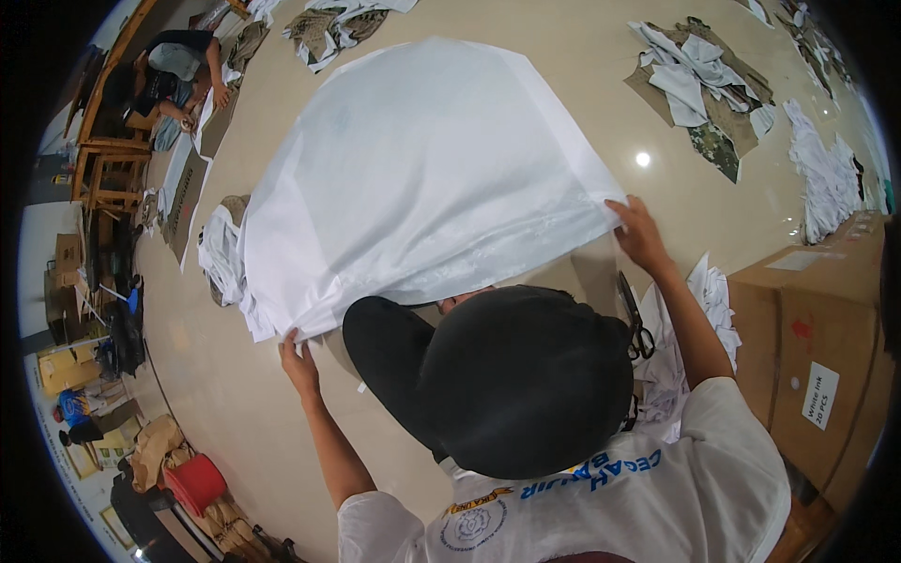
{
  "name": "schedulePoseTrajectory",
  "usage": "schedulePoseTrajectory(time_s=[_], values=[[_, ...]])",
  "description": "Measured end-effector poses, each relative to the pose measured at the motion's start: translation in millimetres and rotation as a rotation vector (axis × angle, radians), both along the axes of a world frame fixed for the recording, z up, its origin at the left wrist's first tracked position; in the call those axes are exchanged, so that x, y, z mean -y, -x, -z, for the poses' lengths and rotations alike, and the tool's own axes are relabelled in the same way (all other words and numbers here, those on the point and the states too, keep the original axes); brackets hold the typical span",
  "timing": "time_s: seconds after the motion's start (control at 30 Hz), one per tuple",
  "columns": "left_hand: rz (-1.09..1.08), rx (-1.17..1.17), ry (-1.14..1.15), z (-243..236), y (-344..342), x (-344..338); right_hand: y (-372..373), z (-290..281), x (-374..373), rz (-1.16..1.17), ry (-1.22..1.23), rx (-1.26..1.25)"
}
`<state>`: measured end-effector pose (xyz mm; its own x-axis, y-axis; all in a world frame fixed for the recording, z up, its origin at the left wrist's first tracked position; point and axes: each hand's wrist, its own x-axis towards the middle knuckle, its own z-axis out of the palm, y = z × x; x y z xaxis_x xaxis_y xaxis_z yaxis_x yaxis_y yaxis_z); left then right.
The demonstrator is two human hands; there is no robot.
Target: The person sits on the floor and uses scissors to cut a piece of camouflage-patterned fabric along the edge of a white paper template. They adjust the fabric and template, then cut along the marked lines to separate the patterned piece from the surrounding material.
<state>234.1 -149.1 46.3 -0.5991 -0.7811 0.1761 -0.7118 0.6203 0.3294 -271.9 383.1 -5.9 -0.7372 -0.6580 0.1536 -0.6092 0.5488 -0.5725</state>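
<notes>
A large sheet of white cloth (422, 159) lies spread over the floor in front of me, its near edge slightly rumpled. My left hand (299, 364) pinches the cloth's near left corner between thumb and fingers. At the near right corner my right hand (639, 233) grips the edge, with the arm stretched out. Between the two hands, the near edge sags toward my bent legs in dark trousers (526, 375). Black-handled scissors (639, 330) rest beside my right leg, next to a heap of white cloth (671, 366).
At right stands a cardboard box (826, 347). Piles of brown, white and camouflage fabric (699, 84) lie on the floor; another white bundle (221, 253) is left of the sheet. A person (183, 70) bends over fabric at upper left. A red round container (195, 482) stands lower left.
</notes>
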Motion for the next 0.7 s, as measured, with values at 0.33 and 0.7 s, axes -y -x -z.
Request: schedulePoseTrajectory(time_s=[0.33,0.7], values=[[-0.014,-0.059,0.220,-65,-33,9,6,-46,-22,0.083,0.180,0.171],[0.021,0.100,0.254,-124,-73,15,6,-72,-28,-0.096,0.334,0.580]])
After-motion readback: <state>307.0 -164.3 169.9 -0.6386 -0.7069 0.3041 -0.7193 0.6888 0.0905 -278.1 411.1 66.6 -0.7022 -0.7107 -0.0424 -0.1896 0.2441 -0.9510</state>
